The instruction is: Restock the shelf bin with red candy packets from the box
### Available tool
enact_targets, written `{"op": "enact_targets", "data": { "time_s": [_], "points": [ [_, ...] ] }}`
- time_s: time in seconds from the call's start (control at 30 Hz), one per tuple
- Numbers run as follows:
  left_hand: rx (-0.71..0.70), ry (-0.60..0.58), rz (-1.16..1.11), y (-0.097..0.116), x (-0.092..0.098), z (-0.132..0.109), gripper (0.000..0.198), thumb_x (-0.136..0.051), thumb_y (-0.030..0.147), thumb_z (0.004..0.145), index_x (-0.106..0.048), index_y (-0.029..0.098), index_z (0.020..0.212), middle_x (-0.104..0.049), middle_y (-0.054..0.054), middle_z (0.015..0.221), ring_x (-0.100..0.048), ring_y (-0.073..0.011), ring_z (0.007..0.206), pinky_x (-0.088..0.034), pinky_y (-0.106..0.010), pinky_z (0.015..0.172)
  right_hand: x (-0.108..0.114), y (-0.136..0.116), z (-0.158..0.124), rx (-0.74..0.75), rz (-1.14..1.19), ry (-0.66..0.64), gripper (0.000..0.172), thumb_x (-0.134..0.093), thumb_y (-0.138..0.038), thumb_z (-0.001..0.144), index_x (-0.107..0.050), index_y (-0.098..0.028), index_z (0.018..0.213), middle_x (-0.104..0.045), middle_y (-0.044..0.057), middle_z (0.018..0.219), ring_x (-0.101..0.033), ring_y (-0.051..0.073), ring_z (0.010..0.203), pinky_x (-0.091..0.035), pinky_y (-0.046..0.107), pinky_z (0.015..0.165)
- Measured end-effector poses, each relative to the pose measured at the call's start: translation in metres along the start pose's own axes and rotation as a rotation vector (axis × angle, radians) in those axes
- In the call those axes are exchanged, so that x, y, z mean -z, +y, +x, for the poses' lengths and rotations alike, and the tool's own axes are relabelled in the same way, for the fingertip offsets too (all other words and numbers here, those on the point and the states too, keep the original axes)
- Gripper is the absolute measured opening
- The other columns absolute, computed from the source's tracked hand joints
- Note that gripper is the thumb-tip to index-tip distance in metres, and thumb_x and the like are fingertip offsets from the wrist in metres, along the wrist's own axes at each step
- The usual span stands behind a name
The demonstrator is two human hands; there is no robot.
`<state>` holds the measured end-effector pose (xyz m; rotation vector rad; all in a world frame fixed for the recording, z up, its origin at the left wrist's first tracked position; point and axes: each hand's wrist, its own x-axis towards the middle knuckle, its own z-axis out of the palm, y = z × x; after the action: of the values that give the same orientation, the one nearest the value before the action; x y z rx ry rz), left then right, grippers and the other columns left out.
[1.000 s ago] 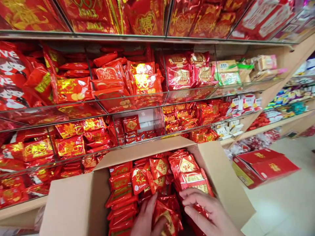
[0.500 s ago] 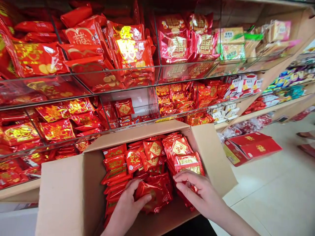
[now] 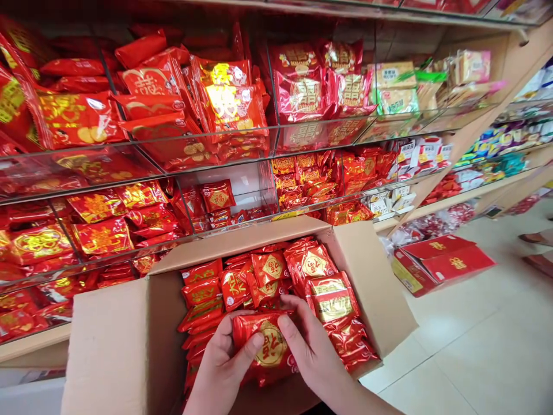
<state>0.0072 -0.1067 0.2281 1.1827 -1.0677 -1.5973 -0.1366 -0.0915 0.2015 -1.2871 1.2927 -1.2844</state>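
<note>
Between both hands is a small stack of red snack packets (image 3: 271, 344), the front one printed with a gold diamond and a character. My left hand (image 3: 228, 354) grips its left side, thumb on the front. My right hand (image 3: 309, 346) closes on the right side, its thumb near the top edge. The stack is held above an open cardboard box (image 3: 110, 340). More red packets stand in the box in rows: a left row (image 3: 201, 294), a middle group (image 3: 270, 268) and a right row (image 3: 330, 300). What lies beneath the held stack is mostly hidden.
Glass-divided shelves (image 3: 173, 164) behind the box hold many red and gold packets. One shelf compartment (image 3: 250, 187) contains a few packets. A red carton (image 3: 440, 265) stands on the tiled floor (image 3: 458, 340) at right. Part of a person's foot (image 3: 538, 237) shows at the far right edge.
My right hand has moved left from the right row onto the held packets. The stack has turned so that its gold front faces me. The view has tilted slightly upward.
</note>
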Motion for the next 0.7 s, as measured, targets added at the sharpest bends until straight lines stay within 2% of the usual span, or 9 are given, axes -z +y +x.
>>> {"op": "enact_targets", "data": {
  "time_s": [0.1,0.2,0.3,0.43,0.5,0.6,0.7],
  "points": [
    [-0.017,0.074,-0.076,0.001,-0.008,-0.001,0.037,-0.07,0.033,0.062,-0.058,0.021,0.095,-0.068,-0.002,0.091,-0.062,-0.0197,0.083,-0.051,-0.029,0.073,-0.012,-0.006,0.007,-0.086,0.336,-0.033,0.021,-0.043,-0.042,0.085,-0.047,-0.021,0.084,-0.054,-0.001,0.075,-0.054,0.013,0.072,-0.046,0.024,0.065],
    [-0.06,0.266,-0.115,-0.003,-0.013,0.001,0.035,-0.066,0.045,0.063,-0.062,0.02,0.088,-0.069,-0.001,0.083,-0.063,-0.0198,0.078,-0.052,-0.026,0.067,-0.021,-0.01,0.007,-0.092,0.545,-0.032,0.021,-0.051,-0.041,0.081,-0.044,-0.021,0.081,-0.05,-0.003,0.071,-0.051,0.011,0.065,-0.045,0.021,0.059],
    [-0.146,0.363,0.002,-0.007,-0.012,0.003,0.038,-0.062,0.052,0.064,-0.063,0.017,0.08,-0.069,-0.003,0.081,-0.063,-0.0207,0.08,-0.051,-0.024,0.069,-0.026,-0.006,0.008,-0.089,0.623,0.049,0.025,-0.051,-0.044,0.08,-0.042,-0.021,0.075,-0.045,-0.004,0.066,-0.046,0.01,0.059,-0.043,0.02,0.055],
    [-0.24,0.366,0.156,-0.009,-0.01,0.004,0.042,-0.057,0.058,0.065,-0.064,0.018,0.077,-0.068,-0.003,0.078,-0.061,-0.0219,0.081,-0.05,-0.026,0.071,-0.025,-0.002,0.011,-0.051,0.515,0.175,0.03,-0.046,-0.049,0.08,-0.044,-0.021,0.069,-0.042,-0.002,0.063,-0.042,0.011,0.056,-0.042,0.021,0.052],
    [-0.261,0.418,0.202,-0.009,-0.012,0.003,0.045,-0.055,0.06,0.065,-0.064,0.018,0.074,-0.067,-0.003,0.075,-0.061,-0.0206,0.074,-0.05,-0.026,0.07,-0.022,-0.003,0.013,-0.011,0.408,0.22,0.033,-0.043,-0.051,0.081,-0.044,-0.021,0.067,-0.042,-0.001,0.062,-0.042,0.013,0.056,-0.042,0.022,0.052],
    [-0.288,0.531,0.212,-0.009,-0.016,0.002,0.046,-0.054,0.062,0.064,-0.063,0.017,0.071,-0.066,-0.002,0.07,-0.059,-0.0174,0.066,-0.049,-0.024,0.069,-0.02,-0.008,0.015,0.032,0.284,0.267,0.036,-0.04,-0.053,0.082,-0.042,-0.022,0.063,-0.043,-0.001,0.059,-0.042,0.014,0.055,-0.042,0.023,0.052],
    [-0.295,0.534,0.193,-0.006,-0.019,0.002,0.046,-0.054,0.062,0.064,-0.063,0.017,0.069,-0.064,-0.001,0.066,-0.058,-0.0167,0.064,-0.049,-0.023,0.066,-0.019,-0.014,0.016,0.059,0.226,0.298,0.036,-0.04,-0.053,0.082,-0.04,-0.023,0.062,-0.045,-0.001,0.059,-0.044,0.014,0.056,-0.042,0.023,0.052]
  ]
}}
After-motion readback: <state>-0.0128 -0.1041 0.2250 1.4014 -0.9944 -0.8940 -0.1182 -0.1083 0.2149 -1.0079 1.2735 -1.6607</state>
